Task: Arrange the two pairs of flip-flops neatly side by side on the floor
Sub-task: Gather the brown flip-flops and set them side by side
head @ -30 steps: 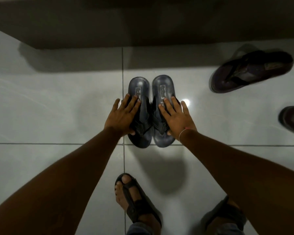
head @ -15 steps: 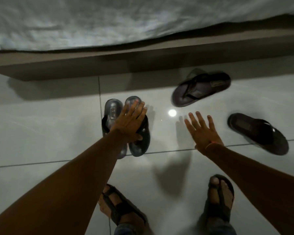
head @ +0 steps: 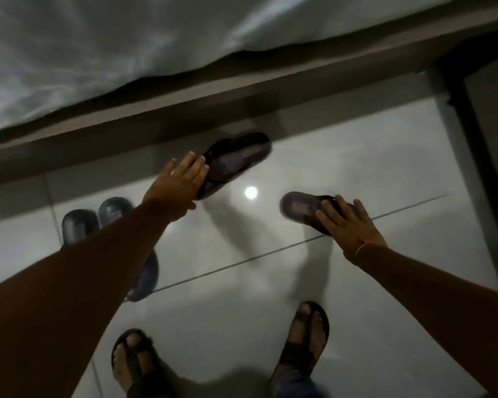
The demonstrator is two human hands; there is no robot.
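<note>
Status: half done, by my estimate. The blue-grey pair (head: 110, 225) lies side by side and touching on the tiled floor (head: 357, 173), toes toward the bed frame (head: 213, 99), partly hidden under my left forearm; I count that pair as placed. The dark brown pair is not yet together. One brown flip-flop (head: 236, 159) lies askew close to the bed frame, well right of the blue-grey pair; my left hand (head: 176, 185) is over its near end, fingers spread and extended, not closed on anything, contact uncertain. The other brown flip-flop (head: 308, 209) lies farther from the bed frame, apart from its mate; my right hand (head: 347, 225) rests flat on its strap end, fingers splayed, no grasp. Remaining: bring both brown ones parallel, touching, beside the blue-grey pair, toes toward the bed frame.
</note>
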